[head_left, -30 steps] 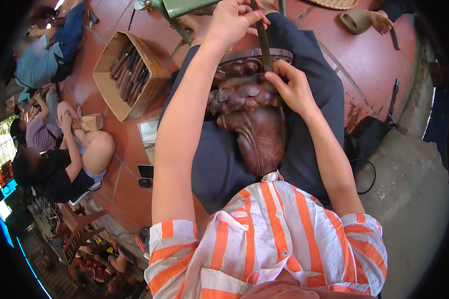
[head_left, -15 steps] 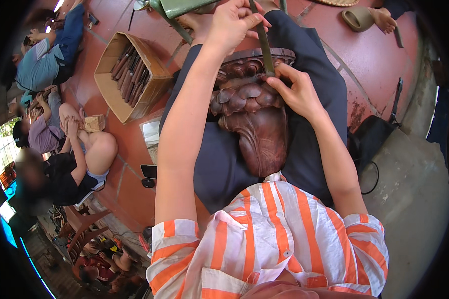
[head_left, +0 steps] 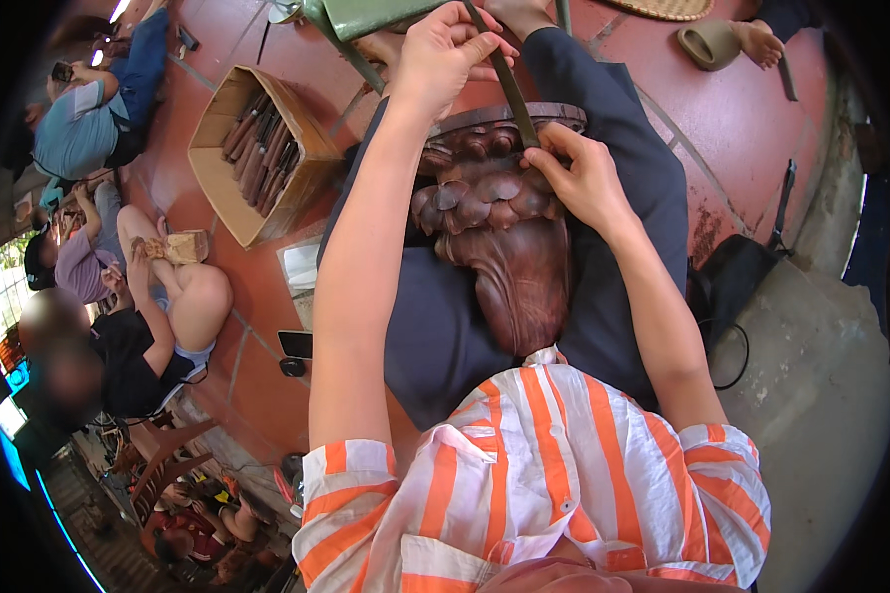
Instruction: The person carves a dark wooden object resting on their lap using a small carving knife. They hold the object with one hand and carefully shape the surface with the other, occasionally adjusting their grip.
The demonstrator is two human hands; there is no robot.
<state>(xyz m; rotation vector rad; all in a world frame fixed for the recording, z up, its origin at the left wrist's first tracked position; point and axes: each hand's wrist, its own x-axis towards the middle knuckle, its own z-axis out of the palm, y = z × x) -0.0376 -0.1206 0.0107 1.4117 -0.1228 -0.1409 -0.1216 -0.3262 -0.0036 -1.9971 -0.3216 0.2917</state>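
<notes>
A dark reddish-brown wood carving (head_left: 514,267) lies between my thighs, with a smooth curved near part, a band of rounded leaf-like lobes and a rim at its far end. Above its far part a long flat file (head_left: 509,89) slants, its near tip at the lobes. My left hand (head_left: 447,54) pinches the file's far end between thumb and fingers. The thumb and fingers of my right hand (head_left: 576,170) are closed on its near end, close to the wood. Whether the file's tip touches the carving is hard to tell.
To the left, a cardboard box (head_left: 257,148) holds several wooden-handled tools. A phone (head_left: 296,344) lies on the red tiles near my left leg. A green stool (head_left: 366,20) stands beyond the carving. Several people sit at the left; a sandalled foot (head_left: 712,40) shows far right.
My left hand has shifted left and slightly nearer, so the file slants more. My right hand has moved slightly left with its near end. A person at the left has moved a hand.
</notes>
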